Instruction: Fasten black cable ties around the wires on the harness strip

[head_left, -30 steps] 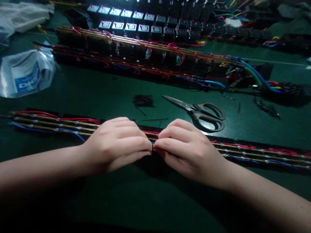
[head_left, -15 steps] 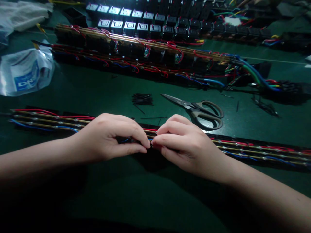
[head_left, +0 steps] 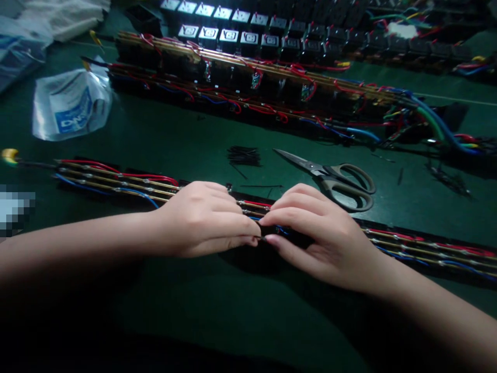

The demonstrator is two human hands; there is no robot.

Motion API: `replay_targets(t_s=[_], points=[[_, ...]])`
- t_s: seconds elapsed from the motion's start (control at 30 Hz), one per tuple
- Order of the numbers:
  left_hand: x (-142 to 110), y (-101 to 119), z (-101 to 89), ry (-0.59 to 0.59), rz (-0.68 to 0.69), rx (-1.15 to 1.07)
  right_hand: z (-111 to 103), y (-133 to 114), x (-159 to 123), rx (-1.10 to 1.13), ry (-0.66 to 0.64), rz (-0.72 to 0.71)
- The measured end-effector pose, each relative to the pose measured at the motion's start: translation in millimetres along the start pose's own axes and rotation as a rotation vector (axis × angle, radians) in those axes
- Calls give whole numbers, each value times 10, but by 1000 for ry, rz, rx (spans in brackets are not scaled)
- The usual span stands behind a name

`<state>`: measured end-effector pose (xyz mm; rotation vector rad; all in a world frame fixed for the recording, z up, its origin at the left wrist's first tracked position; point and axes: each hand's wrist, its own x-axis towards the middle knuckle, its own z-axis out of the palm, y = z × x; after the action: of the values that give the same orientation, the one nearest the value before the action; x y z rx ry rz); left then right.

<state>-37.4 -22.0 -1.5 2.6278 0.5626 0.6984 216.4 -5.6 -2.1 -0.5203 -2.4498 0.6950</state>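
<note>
A long black strip [head_left: 128, 176] with brass rails and red and blue wires crosses the bench beneath both hands. My left hand [head_left: 209, 220] lies over its middle, thumb and fingers pinched on what looks like a black tie [head_left: 262, 238], of which only a short end shows. Close against it is my right hand [head_left: 322, 233], its thumb tip touching that end and its index fingertip set apart on the strip's near edge. Behind the hands are a pile of thin black ties [head_left: 244, 155] and scissors with grey-black handles [head_left: 347, 186].
Farther back lies a second wired assembly [head_left: 252, 77] with brass rails. Rows of black socket modules [head_left: 240, 36] stand behind it. A clear plastic bag [head_left: 72, 106] with a blue label sits at left. Dark scraps [head_left: 446, 178] lie right of the scissors.
The view has shifted, so the bench things appear farther right. My right thumb and index finger have parted from their pinch. My left fingers have closed together at the strip's near edge.
</note>
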Motion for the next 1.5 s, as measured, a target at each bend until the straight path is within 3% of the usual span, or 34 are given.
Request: replay_targets(t_s=[0.2, 0.37, 0.47, 0.57, 0.73, 0.83, 1.17, 1.5], points=[[-36, 62, 112, 139, 36, 301, -21, -88, 19, 52, 25, 14], [-42, 67, 146, 150, 74, 347, 31, -86, -3, 77, 25, -22], [-21, 108, 120, 104, 20, 377, 23, -68, -9, 123, 41, 3], [6, 187, 57, 24, -123, 467, -1, -65, -2, 142, 71, 74], [16, 265, -78, -237, -450, 576, -7, -78, 3, 129, 50, 136], [19, 246, -140, -358, -556, 598, -9, -89, 0, 112, 32, 160], [-1, 119, -209, -437, -672, 551, -23, -114, 14, 100, 28, 204], [-176, 174, -292, -379, -598, 553, -35, -133, 17, 113, 44, 211]])
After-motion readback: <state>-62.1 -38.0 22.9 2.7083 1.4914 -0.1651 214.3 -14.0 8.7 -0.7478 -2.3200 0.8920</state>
